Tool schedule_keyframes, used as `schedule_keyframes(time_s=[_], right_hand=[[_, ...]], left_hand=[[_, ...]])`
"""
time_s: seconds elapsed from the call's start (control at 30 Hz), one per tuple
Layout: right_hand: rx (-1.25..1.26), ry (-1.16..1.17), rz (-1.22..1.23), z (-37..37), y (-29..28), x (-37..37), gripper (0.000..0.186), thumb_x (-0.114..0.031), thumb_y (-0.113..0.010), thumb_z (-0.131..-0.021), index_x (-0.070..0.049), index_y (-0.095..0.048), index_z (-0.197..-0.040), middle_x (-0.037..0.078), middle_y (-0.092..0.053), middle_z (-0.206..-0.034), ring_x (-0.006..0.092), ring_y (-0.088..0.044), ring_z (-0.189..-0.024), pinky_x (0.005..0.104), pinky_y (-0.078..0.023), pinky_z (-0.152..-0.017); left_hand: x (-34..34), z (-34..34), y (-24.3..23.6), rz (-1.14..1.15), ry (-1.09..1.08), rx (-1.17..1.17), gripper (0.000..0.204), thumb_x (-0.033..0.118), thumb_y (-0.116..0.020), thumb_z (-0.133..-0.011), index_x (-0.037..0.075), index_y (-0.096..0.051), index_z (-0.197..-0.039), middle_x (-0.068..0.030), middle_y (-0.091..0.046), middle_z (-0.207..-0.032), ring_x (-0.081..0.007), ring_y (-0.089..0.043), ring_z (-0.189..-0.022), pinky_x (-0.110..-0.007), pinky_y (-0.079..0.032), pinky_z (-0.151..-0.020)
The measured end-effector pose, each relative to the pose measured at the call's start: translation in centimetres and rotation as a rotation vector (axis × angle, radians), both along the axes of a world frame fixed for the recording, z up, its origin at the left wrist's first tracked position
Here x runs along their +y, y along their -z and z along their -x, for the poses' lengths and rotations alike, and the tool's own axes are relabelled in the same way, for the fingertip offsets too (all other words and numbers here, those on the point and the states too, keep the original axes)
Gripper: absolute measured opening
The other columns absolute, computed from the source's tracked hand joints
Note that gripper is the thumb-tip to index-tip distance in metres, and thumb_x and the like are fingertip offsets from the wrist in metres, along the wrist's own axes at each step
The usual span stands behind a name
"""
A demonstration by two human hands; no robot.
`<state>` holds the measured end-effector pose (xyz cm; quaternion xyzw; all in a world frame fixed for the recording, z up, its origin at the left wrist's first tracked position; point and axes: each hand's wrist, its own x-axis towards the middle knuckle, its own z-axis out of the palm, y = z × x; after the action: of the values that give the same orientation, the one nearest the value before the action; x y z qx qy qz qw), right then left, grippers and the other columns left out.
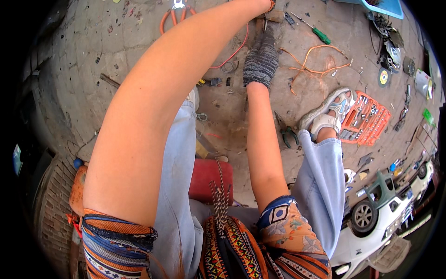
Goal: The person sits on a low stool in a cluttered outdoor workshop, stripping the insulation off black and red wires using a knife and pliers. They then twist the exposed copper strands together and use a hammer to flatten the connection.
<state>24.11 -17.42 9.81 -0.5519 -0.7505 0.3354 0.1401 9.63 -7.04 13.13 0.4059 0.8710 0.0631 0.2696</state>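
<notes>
My left arm [153, 107] stretches from the lower left to the top edge. Its hand lies beyond the picture; only the wrist end shows, with a dark and orange band [270, 5]. My right hand [261, 60], in a dark grey knitted glove, reaches down to the ground near the top middle. Its fingers look closed around something, mostly hidden by the glove. A narrow metal piece [265, 24] sticks out past the fingertips. Beside it is a short brown, wooden-looking block [276, 16]. Under the right wrist a dark bar [246, 100] runs along the ground.
Orange-handled cutters [173, 21], a green-handled screwdriver [320, 35], orange wire [309, 69] and dark-handled pliers [288, 135] lie around. By my sandalled right foot [331, 111] is an orange socket set [366, 118]. A red seat [209, 183] is beneath me; a white car [385, 228] stands right.
</notes>
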Motion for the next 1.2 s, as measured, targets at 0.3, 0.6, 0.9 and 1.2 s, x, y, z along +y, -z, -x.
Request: schedule_keyframes(time_s=[0.3,0.6,0.9,1.2], right_hand=[[-0.005,0.081,0.116,0.7,-1.7,0.2,0.031,-0.011,-0.044,-0.093,-0.002,-0.049,-0.122,0.026,-0.059,-0.11,0.0409,-0.056,-0.102,0.0442,-0.046,-0.084],[0.134,0.185,-0.192,-0.8,-0.5,1.3,0.033,-0.006,-0.048,-0.089,0.001,-0.051,-0.121,0.019,-0.06,-0.109,0.0298,-0.058,-0.097,0.0377,-0.048,-0.083],[0.368,0.267,0.059,-0.9,2.9,0.9,0.026,-0.012,-0.054,-0.089,0.002,-0.06,-0.11,0.021,-0.062,-0.108,0.0316,-0.059,-0.1,0.0386,-0.043,-0.092],[0.425,0.346,0.07,-0.1,2.3,0.2,0.028,-0.013,-0.053,-0.088,0.002,-0.06,-0.111,0.021,-0.062,-0.106,0.0337,-0.059,-0.098,0.039,-0.043,-0.092]], left_hand=[[0.0,0.0,0.9,0.001,0.002,0.029,0.026,0.013,-0.048,-0.083,0.005,-0.07,-0.094,-0.0181,-0.065,-0.101,-0.028,-0.064,-0.097,-0.038,-0.053,-0.079],[-0.3,0.6,-0.3,0.048,0.126,0.019,0.024,0.017,-0.056,-0.075,0.005,-0.071,-0.09,-0.019,-0.066,-0.096,-0.0293,-0.065,-0.093,-0.038,-0.052,-0.079],[-3.3,2.2,1.4,-0.159,-0.169,-0.982,0.028,0.019,-0.068,-0.067,0.007,-0.072,-0.092,-0.0123,-0.07,-0.084,-0.0185,-0.066,-0.074,-0.03,-0.053,-0.071],[-4.1,3.0,2.8,-0.333,0.355,-0.308,0.022,0.019,-0.066,-0.07,0.011,-0.072,-0.089,-0.0102,-0.069,-0.084,-0.0213,-0.067,-0.075,-0.031,-0.052,-0.071]])
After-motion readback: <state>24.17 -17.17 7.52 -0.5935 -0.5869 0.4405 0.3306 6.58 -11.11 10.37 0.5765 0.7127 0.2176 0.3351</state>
